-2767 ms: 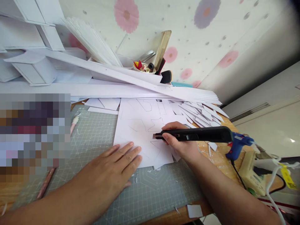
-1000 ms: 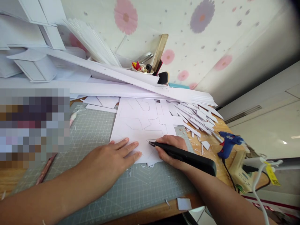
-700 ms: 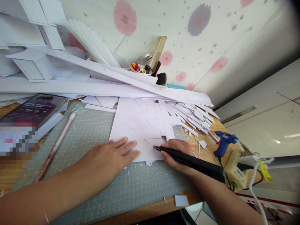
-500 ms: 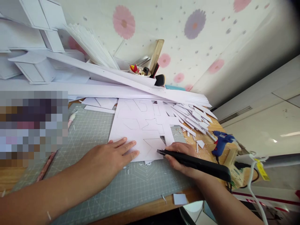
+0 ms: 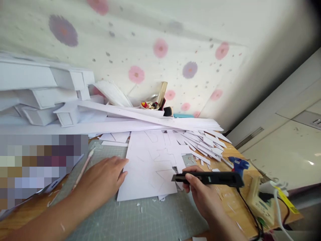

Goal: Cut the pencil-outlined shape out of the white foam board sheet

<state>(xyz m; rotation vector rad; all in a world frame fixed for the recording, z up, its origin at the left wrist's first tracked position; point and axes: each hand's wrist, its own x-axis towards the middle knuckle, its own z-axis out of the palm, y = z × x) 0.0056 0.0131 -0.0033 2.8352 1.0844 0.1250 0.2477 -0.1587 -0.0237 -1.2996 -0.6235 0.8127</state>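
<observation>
Head view: the thin white pencil-marked sheet, atop the grey-green gridded cutting mat, looks light, stiffish, creasable; best pressed flat near its edges. By its left edge, the left hand is loosely extended, grasping nothing; by its right, the right hand grips the black box cutter.

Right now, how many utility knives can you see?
1: the black utility knife in your right hand, its blade over the right side of the drawn-on sheet. Others could be hidden in the crowded cup at the back.
</observation>
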